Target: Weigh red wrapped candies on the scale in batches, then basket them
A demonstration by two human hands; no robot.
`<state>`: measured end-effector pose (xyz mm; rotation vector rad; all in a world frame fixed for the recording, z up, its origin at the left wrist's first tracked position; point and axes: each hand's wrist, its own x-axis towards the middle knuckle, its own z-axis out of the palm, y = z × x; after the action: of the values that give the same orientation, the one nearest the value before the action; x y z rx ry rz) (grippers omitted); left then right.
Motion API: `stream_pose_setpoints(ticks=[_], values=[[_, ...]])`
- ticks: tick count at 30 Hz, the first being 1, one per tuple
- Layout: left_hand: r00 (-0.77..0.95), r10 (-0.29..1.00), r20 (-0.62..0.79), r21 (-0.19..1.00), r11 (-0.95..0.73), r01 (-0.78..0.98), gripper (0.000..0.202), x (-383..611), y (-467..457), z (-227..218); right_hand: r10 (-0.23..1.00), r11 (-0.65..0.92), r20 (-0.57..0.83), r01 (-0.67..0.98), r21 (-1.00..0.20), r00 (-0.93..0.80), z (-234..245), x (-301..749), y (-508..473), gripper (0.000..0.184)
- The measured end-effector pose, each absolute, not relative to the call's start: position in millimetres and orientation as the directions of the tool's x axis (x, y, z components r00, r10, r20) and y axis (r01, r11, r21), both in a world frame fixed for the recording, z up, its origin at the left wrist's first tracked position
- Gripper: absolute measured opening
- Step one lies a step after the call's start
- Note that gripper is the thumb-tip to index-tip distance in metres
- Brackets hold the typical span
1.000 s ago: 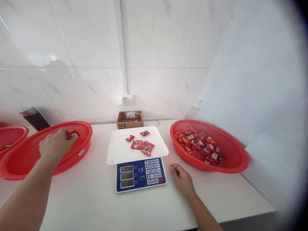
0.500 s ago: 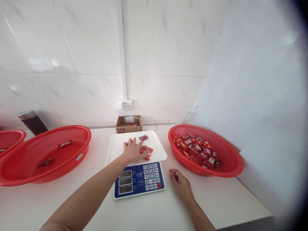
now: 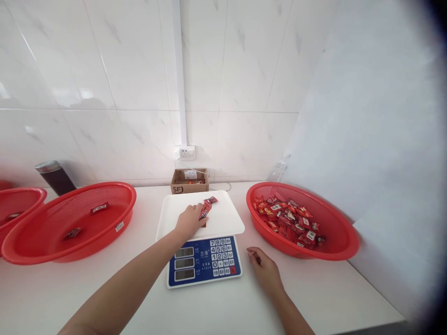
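Red packets (image 3: 206, 211) are gripped by left hand (image 3: 189, 221) at tray (image 3: 171, 209); right hand (image 3: 266, 269) is rested, loosely closed, on table (image 3: 226, 309) beside scale (image 3: 204, 266).

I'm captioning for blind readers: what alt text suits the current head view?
A person's left hand touches red packets on a digital scale's white tray, while the right hand rests curled on the white table. A red basket heaped with wrapped candies stands right; sparser red baskets stand left.

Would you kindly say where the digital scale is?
In the head view, the digital scale stands centrally on the white table, the left hand over its pan, a red candy basket to its right.
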<state>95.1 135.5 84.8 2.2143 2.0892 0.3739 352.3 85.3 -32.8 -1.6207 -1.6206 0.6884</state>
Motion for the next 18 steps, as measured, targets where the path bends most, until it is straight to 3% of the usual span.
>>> stream_pose_setpoints(ticks=[10, 18], values=[[-0.087, 0.962, 0.259, 0.285, 0.01, 0.958, 0.028, 40, 131, 127, 0.991, 0.07, 0.125, 0.599, -0.798, 0.05, -35, 353, 85, 0.031], [-0.506, 0.801, 0.319, 0.264, 0.438, 0.859, 0.041, -108, 91, 163, 0.991, 0.081, 0.13, 0.596, -0.799, 0.04, -35, 354, 85, 0.032]])
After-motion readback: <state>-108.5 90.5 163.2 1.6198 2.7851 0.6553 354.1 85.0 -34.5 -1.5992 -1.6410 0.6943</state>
